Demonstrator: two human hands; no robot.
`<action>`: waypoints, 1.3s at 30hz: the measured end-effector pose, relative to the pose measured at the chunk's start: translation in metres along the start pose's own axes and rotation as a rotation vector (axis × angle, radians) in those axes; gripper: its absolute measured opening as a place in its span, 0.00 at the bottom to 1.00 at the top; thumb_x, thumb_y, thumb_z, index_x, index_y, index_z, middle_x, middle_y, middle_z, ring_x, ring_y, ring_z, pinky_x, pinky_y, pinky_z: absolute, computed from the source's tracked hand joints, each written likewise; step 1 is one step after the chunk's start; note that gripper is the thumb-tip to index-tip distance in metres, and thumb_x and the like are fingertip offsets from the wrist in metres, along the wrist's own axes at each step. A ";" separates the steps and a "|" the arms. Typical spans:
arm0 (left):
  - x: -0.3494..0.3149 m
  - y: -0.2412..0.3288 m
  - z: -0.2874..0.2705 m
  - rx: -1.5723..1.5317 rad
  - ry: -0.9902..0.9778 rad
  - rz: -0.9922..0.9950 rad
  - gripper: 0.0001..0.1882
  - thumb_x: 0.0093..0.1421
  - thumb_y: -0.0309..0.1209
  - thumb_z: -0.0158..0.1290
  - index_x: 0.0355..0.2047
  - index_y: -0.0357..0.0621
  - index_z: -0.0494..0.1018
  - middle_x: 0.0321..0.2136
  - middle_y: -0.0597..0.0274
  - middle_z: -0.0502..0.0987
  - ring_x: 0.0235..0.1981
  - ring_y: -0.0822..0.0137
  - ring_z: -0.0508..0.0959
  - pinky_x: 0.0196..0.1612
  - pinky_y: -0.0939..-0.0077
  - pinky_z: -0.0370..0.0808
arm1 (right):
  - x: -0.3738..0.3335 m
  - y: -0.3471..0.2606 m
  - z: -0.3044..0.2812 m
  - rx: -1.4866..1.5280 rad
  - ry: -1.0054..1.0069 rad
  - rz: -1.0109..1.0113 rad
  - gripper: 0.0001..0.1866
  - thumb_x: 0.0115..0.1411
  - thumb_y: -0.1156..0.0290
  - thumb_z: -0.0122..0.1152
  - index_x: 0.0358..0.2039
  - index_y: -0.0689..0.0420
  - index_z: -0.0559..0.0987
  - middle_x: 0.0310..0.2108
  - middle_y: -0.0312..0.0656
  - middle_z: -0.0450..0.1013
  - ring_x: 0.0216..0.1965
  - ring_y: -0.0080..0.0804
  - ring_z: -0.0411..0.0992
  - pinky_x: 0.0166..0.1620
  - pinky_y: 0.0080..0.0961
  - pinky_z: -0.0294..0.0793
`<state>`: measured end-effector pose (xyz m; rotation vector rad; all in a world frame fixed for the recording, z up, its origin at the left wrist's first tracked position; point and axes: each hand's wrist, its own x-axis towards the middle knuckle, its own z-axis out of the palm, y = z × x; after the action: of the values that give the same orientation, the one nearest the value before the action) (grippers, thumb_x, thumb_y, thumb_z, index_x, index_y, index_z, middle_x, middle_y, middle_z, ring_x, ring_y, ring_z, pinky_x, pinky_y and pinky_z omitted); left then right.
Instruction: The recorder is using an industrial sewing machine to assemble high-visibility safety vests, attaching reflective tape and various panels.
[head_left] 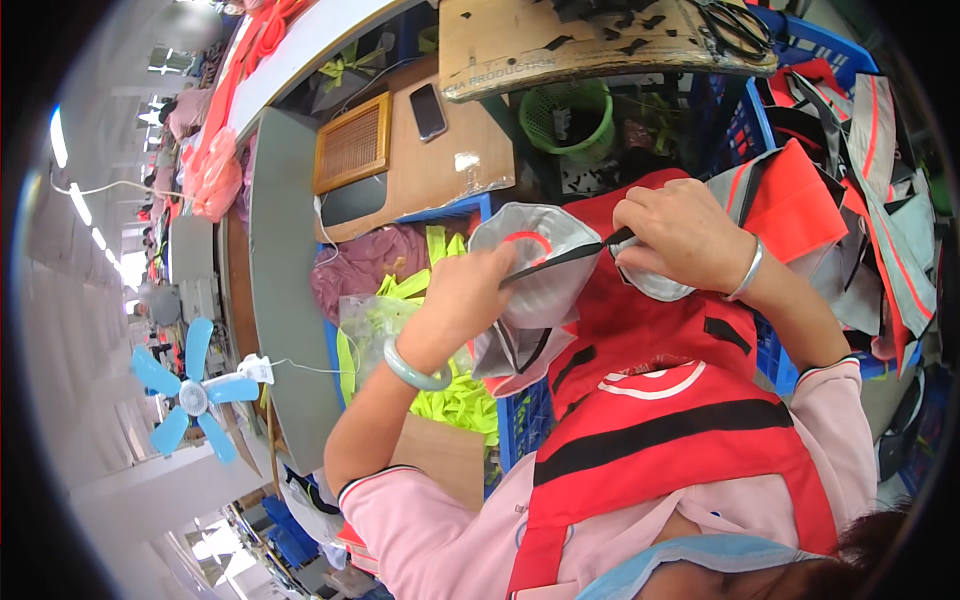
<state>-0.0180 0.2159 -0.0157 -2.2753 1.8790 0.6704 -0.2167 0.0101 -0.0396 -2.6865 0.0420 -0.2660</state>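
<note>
A silvery-grey fabric piece [570, 285] with a bright orange-red stripe hangs between my hands over my red apron [660, 340]. Along its upper edge, a narrow black strip [560, 258] runs from one hand to the other. My left hand [458, 295] is closed on the strip's left end, fingers curled around the cloth. Higher and to the right, my right hand [685, 235] pinches the other end between thumb and fingers, and part of the grey cloth shows below it. The lower folds of the piece hang beside my left wrist, above a blue crate.
At the top, a worn wooden board [600, 50] carries black scraps and black-handled scissors [738, 30]. A green basket [567, 120] stands beneath it. A phone [428, 112] lies on cardboard. Neon-yellow strips [450, 400] fill a crate at left; orange-grey pieces [800, 205] heap at right.
</note>
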 end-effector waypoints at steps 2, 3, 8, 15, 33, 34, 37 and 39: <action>-0.014 -0.001 0.006 0.201 0.345 -0.125 0.21 0.44 0.28 0.57 0.42 0.44 0.71 0.29 0.51 0.77 0.27 0.49 0.77 0.29 0.58 0.72 | 0.004 -0.005 0.008 -0.005 0.049 -0.005 0.12 0.47 0.62 0.65 0.28 0.54 0.74 0.27 0.39 0.71 0.27 0.40 0.71 0.32 0.35 0.69; -0.019 0.003 -0.006 0.255 0.444 -0.174 0.22 0.42 0.26 0.55 0.42 0.45 0.70 0.28 0.51 0.77 0.25 0.50 0.77 0.26 0.60 0.71 | 0.006 -0.009 0.010 -0.002 0.048 -0.006 0.12 0.47 0.62 0.65 0.28 0.54 0.74 0.27 0.39 0.71 0.27 0.40 0.71 0.32 0.35 0.69; -0.079 0.049 0.030 0.104 0.041 -0.346 0.26 0.44 0.27 0.60 0.46 0.44 0.70 0.26 0.51 0.76 0.26 0.49 0.78 0.29 0.57 0.73 | 0.005 -0.029 0.011 0.064 0.007 -0.224 0.08 0.47 0.63 0.65 0.27 0.49 0.76 0.25 0.36 0.69 0.26 0.35 0.71 0.32 0.34 0.68; -0.013 0.052 0.001 -0.053 0.058 0.413 0.41 0.39 0.39 0.67 0.56 0.50 0.66 0.57 0.53 0.65 0.57 0.51 0.66 0.56 0.53 0.63 | -0.029 -0.060 0.038 0.108 -0.137 -0.453 0.05 0.50 0.66 0.56 0.21 0.51 0.75 0.22 0.36 0.70 0.26 0.32 0.72 0.34 0.30 0.68; -0.015 0.062 -0.035 0.368 0.738 -0.057 0.31 0.46 0.24 0.53 0.55 0.51 0.70 0.21 0.64 0.61 0.17 0.64 0.69 0.21 0.69 0.67 | 0.002 -0.020 -0.032 0.146 0.328 -0.100 0.08 0.50 0.65 0.63 0.31 0.48 0.77 0.23 0.34 0.66 0.25 0.35 0.67 0.30 0.31 0.63; -0.024 0.068 -0.028 0.268 0.671 -0.105 0.32 0.47 0.25 0.55 0.56 0.51 0.68 0.22 0.61 0.63 0.20 0.61 0.70 0.23 0.67 0.69 | 0.001 -0.024 -0.033 0.152 0.334 -0.110 0.08 0.50 0.65 0.63 0.31 0.48 0.77 0.23 0.34 0.66 0.25 0.35 0.67 0.30 0.31 0.63; -0.049 0.081 -0.024 -0.172 0.110 -0.007 0.31 0.51 0.33 0.61 0.57 0.49 0.67 0.31 0.54 0.70 0.29 0.53 0.75 0.29 0.64 0.74 | -0.006 -0.027 -0.024 0.203 0.063 -0.252 0.06 0.50 0.64 0.62 0.24 0.51 0.75 0.23 0.35 0.68 0.25 0.35 0.71 0.29 0.32 0.66; -0.042 0.065 -0.028 -0.279 0.116 0.127 0.33 0.51 0.34 0.62 0.58 0.48 0.67 0.37 0.52 0.71 0.36 0.51 0.76 0.36 0.63 0.74 | -0.019 -0.032 -0.016 0.242 0.028 -0.264 0.06 0.49 0.64 0.62 0.23 0.51 0.75 0.23 0.35 0.69 0.25 0.35 0.71 0.30 0.32 0.66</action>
<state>-0.0787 0.2295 0.0386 -2.4207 2.1169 0.8864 -0.2386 0.0339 -0.0153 -2.4438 -0.3175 -0.3651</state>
